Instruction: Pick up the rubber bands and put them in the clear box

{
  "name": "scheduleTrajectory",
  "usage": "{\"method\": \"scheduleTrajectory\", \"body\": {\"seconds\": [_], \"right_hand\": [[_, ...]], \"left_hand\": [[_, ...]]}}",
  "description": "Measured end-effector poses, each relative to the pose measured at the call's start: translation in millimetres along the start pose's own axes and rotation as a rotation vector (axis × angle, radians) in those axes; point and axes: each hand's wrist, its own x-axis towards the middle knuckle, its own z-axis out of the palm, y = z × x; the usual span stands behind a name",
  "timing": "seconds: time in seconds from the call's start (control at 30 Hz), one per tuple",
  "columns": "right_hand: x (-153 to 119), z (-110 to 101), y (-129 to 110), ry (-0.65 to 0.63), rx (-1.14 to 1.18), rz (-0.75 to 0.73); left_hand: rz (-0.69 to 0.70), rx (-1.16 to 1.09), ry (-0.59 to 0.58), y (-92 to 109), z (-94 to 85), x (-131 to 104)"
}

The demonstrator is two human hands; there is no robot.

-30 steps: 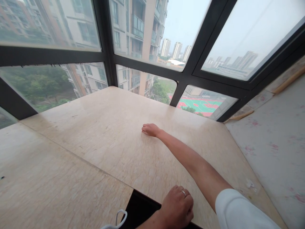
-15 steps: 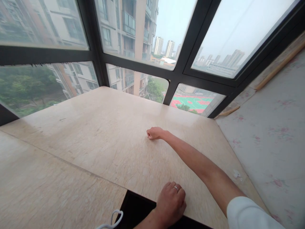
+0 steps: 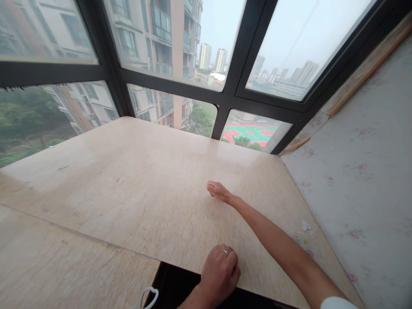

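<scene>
My right hand (image 3: 218, 190) is closed over the middle of the beige marble-patterned sill (image 3: 128, 193); a small pale bit shows at its fingertips, too small to name. Nearer to me, my left hand (image 3: 221, 272), with a ring on one finger, rests curled at the sill's front edge, beside a dark opening (image 3: 180, 281). Its fingertips are turned under and hidden, so whether it holds anything does not show.
A white cable loop (image 3: 151, 296) hangs by the dark opening. Crumpled whitish scraps (image 3: 306, 226) lie near the flowered wall (image 3: 360, 184) on the right. Dark window frames (image 3: 174, 86) border the sill's far side.
My right hand has moved slightly right and nearer to me over the sill. My left hand stays curled at the front edge. The view has shifted a little to the right.
</scene>
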Motion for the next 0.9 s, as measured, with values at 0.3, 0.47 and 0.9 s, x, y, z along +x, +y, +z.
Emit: {"method": "scheduleTrajectory", "body": {"seconds": [0.3, 0.47, 0.9], "right_hand": [[-57.3, -14.3, -5.4, 0.298, 0.459, 0.057], [-89.6, -22.7, -4.4, 0.464, 0.596, 0.097], [-177.1, -33.9, 18.9, 0.604, 0.757, 0.170]], "left_hand": [[-0.071, -0.017, -0.032, 2.6, -5.5, 5.7], [-0.173, -0.035, -0.078, 2.7, -8.6, 8.2], [-0.285, -0.007, -0.114, 2.2, -11.7, 13.8]]}}
